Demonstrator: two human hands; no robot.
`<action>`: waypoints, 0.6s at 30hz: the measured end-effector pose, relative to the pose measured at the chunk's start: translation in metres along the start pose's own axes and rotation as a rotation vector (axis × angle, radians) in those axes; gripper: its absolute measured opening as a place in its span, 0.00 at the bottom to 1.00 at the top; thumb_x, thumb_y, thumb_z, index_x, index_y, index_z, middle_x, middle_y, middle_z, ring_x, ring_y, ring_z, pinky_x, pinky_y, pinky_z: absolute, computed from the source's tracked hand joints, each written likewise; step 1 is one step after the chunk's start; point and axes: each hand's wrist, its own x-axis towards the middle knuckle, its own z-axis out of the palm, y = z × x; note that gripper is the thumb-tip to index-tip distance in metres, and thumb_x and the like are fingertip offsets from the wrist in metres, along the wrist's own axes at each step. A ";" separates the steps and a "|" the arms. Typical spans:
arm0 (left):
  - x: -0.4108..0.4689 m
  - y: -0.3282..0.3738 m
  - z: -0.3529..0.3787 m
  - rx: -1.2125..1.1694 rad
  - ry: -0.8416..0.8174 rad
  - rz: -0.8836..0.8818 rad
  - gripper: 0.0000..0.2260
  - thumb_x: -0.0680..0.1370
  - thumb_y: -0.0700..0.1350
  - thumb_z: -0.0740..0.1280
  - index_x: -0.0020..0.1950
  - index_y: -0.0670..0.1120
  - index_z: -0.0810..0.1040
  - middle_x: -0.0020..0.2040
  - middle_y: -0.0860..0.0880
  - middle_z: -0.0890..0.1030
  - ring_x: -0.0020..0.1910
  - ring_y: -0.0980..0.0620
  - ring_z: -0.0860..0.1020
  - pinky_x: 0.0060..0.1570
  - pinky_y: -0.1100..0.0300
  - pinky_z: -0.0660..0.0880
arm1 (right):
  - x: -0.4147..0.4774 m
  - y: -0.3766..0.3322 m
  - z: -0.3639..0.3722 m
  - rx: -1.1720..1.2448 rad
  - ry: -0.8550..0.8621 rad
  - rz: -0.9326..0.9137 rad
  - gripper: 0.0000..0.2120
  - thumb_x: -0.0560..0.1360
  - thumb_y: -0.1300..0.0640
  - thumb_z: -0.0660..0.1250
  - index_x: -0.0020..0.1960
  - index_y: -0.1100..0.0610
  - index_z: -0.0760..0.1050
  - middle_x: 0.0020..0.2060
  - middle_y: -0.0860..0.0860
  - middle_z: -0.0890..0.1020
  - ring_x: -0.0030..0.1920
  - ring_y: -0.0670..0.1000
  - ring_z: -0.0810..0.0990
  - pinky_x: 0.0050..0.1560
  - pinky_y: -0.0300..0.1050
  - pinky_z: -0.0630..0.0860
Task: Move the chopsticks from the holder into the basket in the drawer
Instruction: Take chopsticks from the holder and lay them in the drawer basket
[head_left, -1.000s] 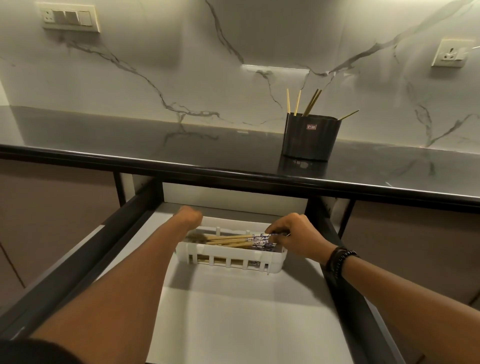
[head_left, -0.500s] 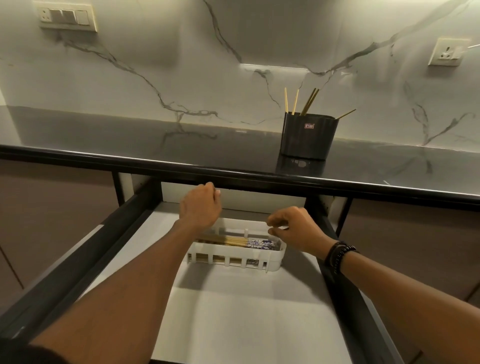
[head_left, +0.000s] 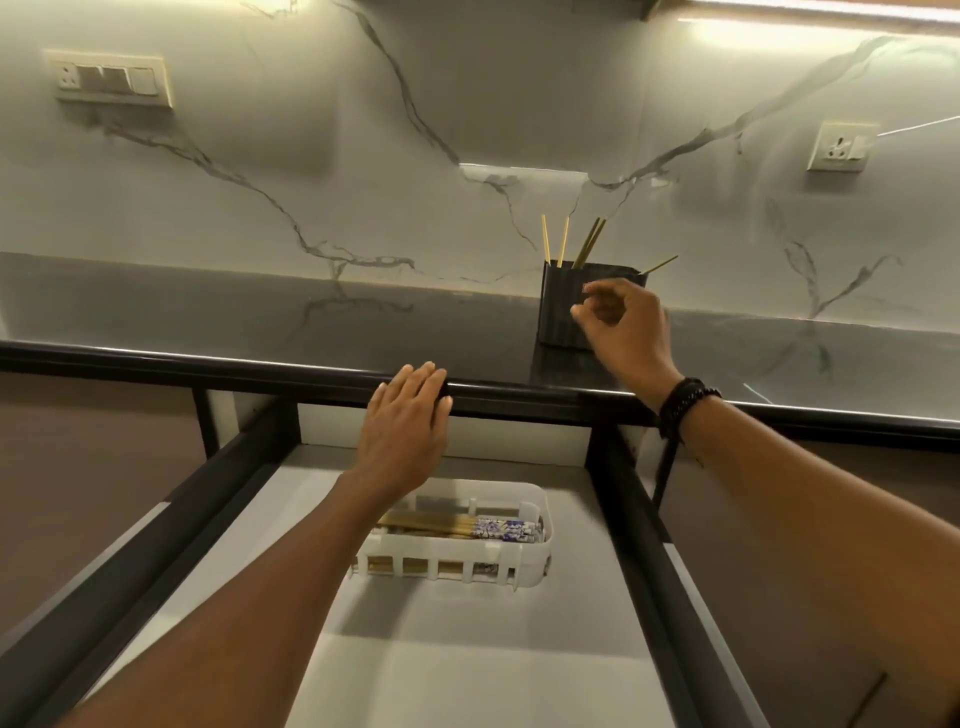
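Chopsticks (head_left: 588, 243) are seen upright and splayed in the holder (head_left: 557, 312), their tips showing just above and behind the right hand (head_left: 626, 332); one is tilted far out to that hand's right. The holder is partly covered by the right hand, which is raised in front of its wall. Contact between hand and holder cannot be told. The right fingers are loosely curled, thumb and forefinger drawn near each other, and nothing is held between them. A dark wristband (head_left: 684, 402) is worn on the right wrist. The left hand (head_left: 408, 415) is laid flat, fingers straight and together, on the counter edge (head_left: 208, 358), lower than the right hand and to its left; nothing is gripped. Below and toward the viewer from the left hand, the white basket (head_left: 457, 566) is set in the open drawer (head_left: 467, 665), partly crossed by the left forearm. Basket sticks (head_left: 478, 529) are laid lengthwise inside it, patterned ends toward the right-hand side. The counter (head_left: 260, 312) is dark and glossy. Well beyond both hands, a switch plate (head_left: 111, 78) and a socket (head_left: 839, 148) are fixed to the marbled wall (head_left: 467, 93).
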 end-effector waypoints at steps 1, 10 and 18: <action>0.000 -0.002 0.001 0.006 -0.027 -0.005 0.20 0.83 0.50 0.52 0.75 0.47 0.61 0.76 0.48 0.62 0.76 0.49 0.55 0.75 0.48 0.52 | 0.011 0.001 -0.001 -0.008 0.009 0.036 0.16 0.75 0.56 0.73 0.60 0.60 0.78 0.50 0.55 0.84 0.51 0.52 0.83 0.58 0.48 0.79; 0.007 -0.002 0.000 -0.034 0.005 -0.019 0.18 0.83 0.48 0.53 0.73 0.47 0.67 0.73 0.49 0.68 0.75 0.50 0.61 0.75 0.49 0.54 | 0.081 0.036 -0.025 0.054 0.079 0.631 0.45 0.71 0.56 0.75 0.77 0.62 0.50 0.75 0.59 0.59 0.74 0.60 0.62 0.74 0.55 0.65; 0.013 -0.005 0.000 -0.055 0.062 -0.009 0.15 0.82 0.46 0.57 0.68 0.46 0.73 0.67 0.48 0.75 0.69 0.48 0.69 0.71 0.46 0.62 | 0.101 0.049 -0.016 0.295 -0.061 0.626 0.41 0.74 0.67 0.70 0.78 0.59 0.49 0.75 0.58 0.61 0.74 0.58 0.63 0.73 0.53 0.64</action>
